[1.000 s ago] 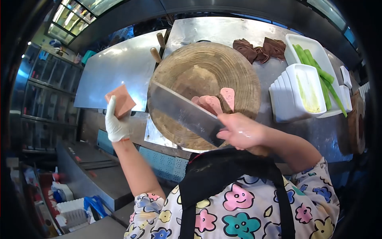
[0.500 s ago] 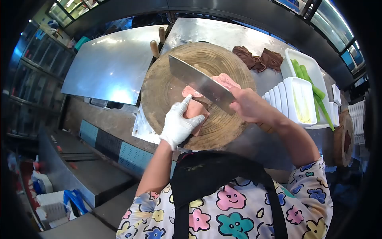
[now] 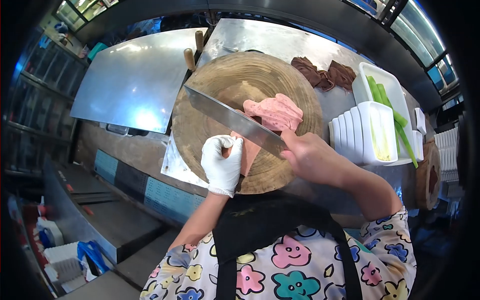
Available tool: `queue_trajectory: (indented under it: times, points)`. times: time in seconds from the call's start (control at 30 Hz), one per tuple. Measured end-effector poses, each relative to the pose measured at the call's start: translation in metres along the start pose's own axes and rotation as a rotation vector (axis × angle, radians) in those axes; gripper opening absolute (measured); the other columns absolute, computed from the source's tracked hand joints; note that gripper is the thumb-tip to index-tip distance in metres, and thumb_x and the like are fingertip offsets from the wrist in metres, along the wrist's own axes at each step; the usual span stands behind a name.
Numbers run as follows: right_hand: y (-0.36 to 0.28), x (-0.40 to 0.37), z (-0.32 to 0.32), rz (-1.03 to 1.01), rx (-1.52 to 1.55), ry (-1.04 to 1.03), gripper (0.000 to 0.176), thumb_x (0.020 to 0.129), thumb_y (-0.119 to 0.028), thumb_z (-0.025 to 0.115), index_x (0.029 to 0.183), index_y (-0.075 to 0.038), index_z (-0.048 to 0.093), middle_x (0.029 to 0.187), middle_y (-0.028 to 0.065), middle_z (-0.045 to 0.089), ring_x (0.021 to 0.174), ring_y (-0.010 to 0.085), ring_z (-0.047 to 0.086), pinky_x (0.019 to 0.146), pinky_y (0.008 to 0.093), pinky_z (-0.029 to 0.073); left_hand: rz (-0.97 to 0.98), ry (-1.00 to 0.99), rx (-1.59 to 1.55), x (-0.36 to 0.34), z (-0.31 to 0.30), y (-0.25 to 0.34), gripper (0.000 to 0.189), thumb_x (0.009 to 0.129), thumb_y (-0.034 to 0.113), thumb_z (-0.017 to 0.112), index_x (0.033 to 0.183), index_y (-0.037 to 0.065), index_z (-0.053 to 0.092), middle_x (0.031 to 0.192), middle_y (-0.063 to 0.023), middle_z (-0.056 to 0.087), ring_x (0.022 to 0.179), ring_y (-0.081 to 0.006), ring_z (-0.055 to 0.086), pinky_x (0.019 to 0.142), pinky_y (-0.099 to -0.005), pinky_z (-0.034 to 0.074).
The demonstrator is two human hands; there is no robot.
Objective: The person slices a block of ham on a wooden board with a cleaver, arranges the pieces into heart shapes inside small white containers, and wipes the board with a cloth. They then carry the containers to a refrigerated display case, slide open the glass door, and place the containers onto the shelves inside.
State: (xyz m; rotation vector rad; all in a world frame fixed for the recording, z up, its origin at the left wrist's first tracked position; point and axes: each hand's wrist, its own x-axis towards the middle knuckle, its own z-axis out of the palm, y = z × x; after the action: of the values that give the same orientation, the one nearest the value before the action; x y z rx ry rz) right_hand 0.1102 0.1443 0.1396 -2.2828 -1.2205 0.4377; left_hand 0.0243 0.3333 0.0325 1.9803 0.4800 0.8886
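My left hand [image 3: 221, 165], in a white glove, has its fingers curled on a block of pink meat [image 3: 250, 154] lying on the round wooden chopping block [image 3: 200, 112]. The bare right hand [image 3: 311, 156] grips a cleaver [image 3: 235, 121] by its handle, which the fingers hide. Its broad blade slants from upper left to lower right, just beyond the gloved fingertips, and overlaps the meat's far edge in this view. Behind the blade, thin pink meat slices [image 3: 276, 113] lie overlapped in a loose pile.
White trays [image 3: 372, 135] stand at the right, beside a larger white bin [image 3: 364, 90] with green stalks [image 3: 386, 100]. A crumpled brown cloth [image 3: 325, 74] lies behind the chopping block. Two wooden handles [image 3: 189, 60] stick up near a metal sheet [image 3: 125, 85] at the left.
The cleaver has shifted left and nearer to me. My left hand has drawn back, with its once outstretched fingers now curled. More of the slice pile shows behind the blade.
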Motion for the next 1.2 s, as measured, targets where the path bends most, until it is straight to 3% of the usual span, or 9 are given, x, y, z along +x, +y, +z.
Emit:
queue_trajectory:
  times: [0.17,0.27,0.33,0.57,0.63,0.93,0.97,1.03,1.2]
  points:
    - [-0.005,0.017,0.006,0.076,-0.062,-0.1,0.021,0.085,-0.003,0.061,0.095,0.007,0.046,0.065,0.0255,0.057,0.066,0.045,0.06,0.058,0.0489,0.045,0.073,0.0,0.044,0.001,0.0,-0.003,0.025,0.073,0.005,0.08,0.072,0.004,0.054,0.081,-0.0101,0.064,0.073,-0.0232,0.061,0.069,-0.0323,0.049]
    - [-0.007,0.04,0.022,0.046,-0.027,-0.083,0.017,0.079,0.003,0.051,0.095,0.007,0.048,0.072,0.0282,0.061,0.072,0.0457,0.062,0.066,0.0514,0.047,0.107,-0.019,0.068,0.003,-0.001,-0.004,0.026,0.073,0.006,0.08,0.071,0.004,0.054,0.08,-0.0101,0.063,0.073,-0.0243,0.06,0.068,-0.033,0.049]
    - [-0.013,0.055,0.016,0.118,-0.078,-0.213,0.018,0.078,0.003,0.049,0.096,0.008,0.049,0.074,0.0295,0.061,0.074,0.0461,0.062,0.067,0.0512,0.047,0.035,-0.023,0.041,0.003,-0.001,-0.001,0.023,0.073,0.006,0.08,0.072,0.004,0.056,0.08,-0.0098,0.064,0.073,-0.0243,0.06,0.069,-0.0336,0.049]
    - [-0.015,0.02,-0.006,0.107,-0.028,-0.115,0.019,0.08,0.0,0.051,0.097,0.009,0.048,0.076,0.0295,0.06,0.074,0.0471,0.06,0.065,0.0508,0.045,0.086,-0.055,0.05,-0.001,-0.009,-0.001,0.019,0.074,0.005,0.078,0.075,0.003,0.06,0.083,-0.0089,0.065,0.078,-0.0226,0.063,0.074,-0.0318,0.05]
    - [-0.016,0.012,-0.007,0.106,0.003,-0.048,0.023,0.088,-0.009,0.058,0.098,0.005,0.042,0.07,0.0278,0.056,0.073,0.0472,0.057,0.062,0.0532,0.041,0.096,-0.043,0.027,-0.002,-0.009,-0.001,0.019,0.074,0.005,0.079,0.076,0.003,0.06,0.084,-0.0088,0.065,0.078,-0.0226,0.062,0.074,-0.0318,0.05]
    - [0.001,0.024,0.023,-0.048,0.005,-0.02,0.023,0.086,-0.007,0.06,0.097,0.006,0.044,0.074,0.0275,0.059,0.07,0.0463,0.059,0.063,0.0525,0.044,0.079,-0.046,0.074,-0.001,-0.009,-0.004,0.022,0.072,0.007,0.081,0.077,0.004,0.059,0.083,-0.0094,0.064,0.076,-0.0231,0.062,0.072,-0.0325,0.05]
    - [-0.005,0.033,0.024,-0.048,0.009,-0.02,0.023,0.086,-0.007,0.06,0.097,0.006,0.044,0.074,0.0275,0.059,0.07,0.0463,0.059,0.063,0.0525,0.044,0.087,-0.064,0.086,-0.001,-0.009,-0.003,0.022,0.072,0.007,0.081,0.077,0.004,0.06,0.083,-0.0096,0.064,0.076,-0.0233,0.062,0.072,-0.0327,0.05]
    - [-0.02,0.057,0.022,0.116,-0.106,-0.235,0.022,0.085,-0.006,0.059,0.097,0.007,0.045,0.075,0.0275,0.059,0.071,0.0457,0.059,0.064,0.0512,0.044,0.073,-0.057,0.082,-0.001,-0.009,-0.003,0.022,0.072,0.007,0.081,0.077,0.004,0.06,0.083,-0.0094,0.064,0.076,-0.0234,0.062,0.072,-0.0329,0.05]
    - [-0.01,0.039,0.003,0.04,0.039,-0.135,0.022,0.085,-0.006,0.058,0.098,0.008,0.045,0.075,0.0276,0.058,0.073,0.0469,0.057,0.063,0.0509,0.042,0.057,-0.042,0.117,-0.003,-0.009,-0.003,0.021,0.073,0.007,0.081,0.077,0.003,0.06,0.085,-0.0097,0.065,0.077,-0.0237,0.062,0.072,-0.0327,0.05]
